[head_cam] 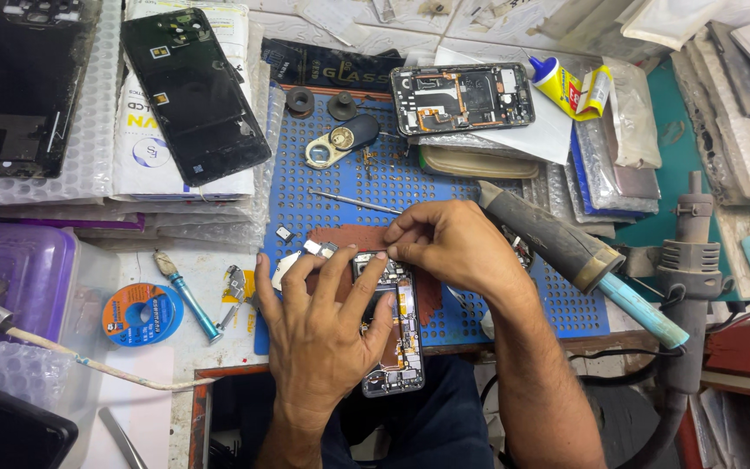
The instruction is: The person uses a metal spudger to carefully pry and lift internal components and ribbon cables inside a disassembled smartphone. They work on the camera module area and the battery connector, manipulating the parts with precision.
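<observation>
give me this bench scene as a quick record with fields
left hand: flat on opened phone, holding it down
right hand: fingertips pinched at phone's top end
surface: blue mat
behind: second opened phone, black panel, glue tube
left side: solder reel, small screwdriver
right side: hot air tool

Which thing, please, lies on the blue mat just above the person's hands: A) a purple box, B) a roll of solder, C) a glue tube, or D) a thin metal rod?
D: the thin metal rod lies on the blue mat just above the right hand and left hand, which work on the opened phone.
</observation>
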